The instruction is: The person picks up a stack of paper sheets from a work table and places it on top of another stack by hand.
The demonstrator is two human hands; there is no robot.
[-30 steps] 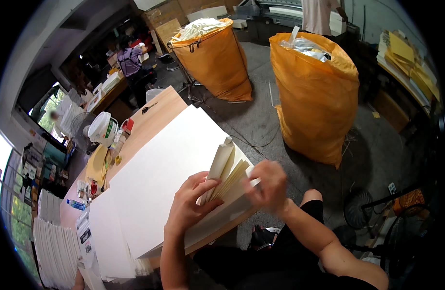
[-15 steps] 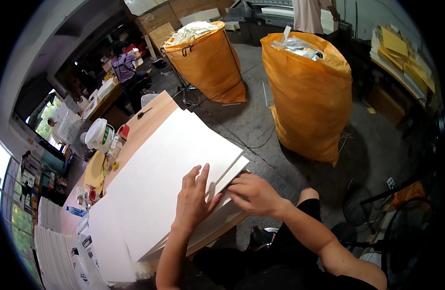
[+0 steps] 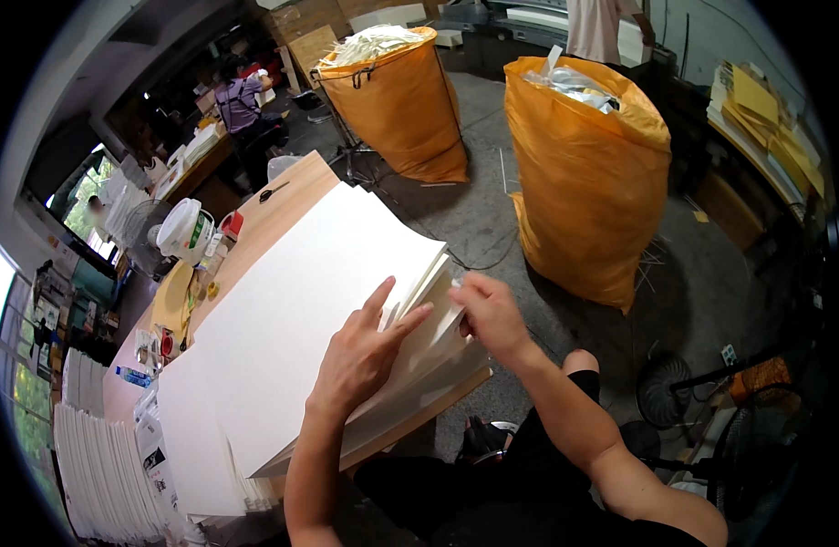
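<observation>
Large white sheets (image 3: 301, 310) lie in a stack across the table, their near right edges lifted and fanned apart. My left hand (image 3: 357, 351) rests on the top sheet with its fingers spread. At the right corner of the stack my right hand (image 3: 494, 314) is closed in a pinch, a small bit of white paper (image 3: 456, 284) showing at its fingertips. Whether that bit belongs to one of the lower sheets, I cannot tell.
The wooden table (image 3: 296, 182) carries scissors (image 3: 274, 191), a white bucket (image 3: 184, 230) and a water bottle (image 3: 134, 376). More stacked white sheets (image 3: 96, 465) stand at the left. Two full orange sacks (image 3: 588, 173) (image 3: 401, 114) stand on the floor beyond. A fan (image 3: 664, 387) is at the right.
My right hand has moved up and slightly right from the stack's edge, and the sheets' right edges have lifted and spread. My left hand has slid a little, its fingers still spread.
</observation>
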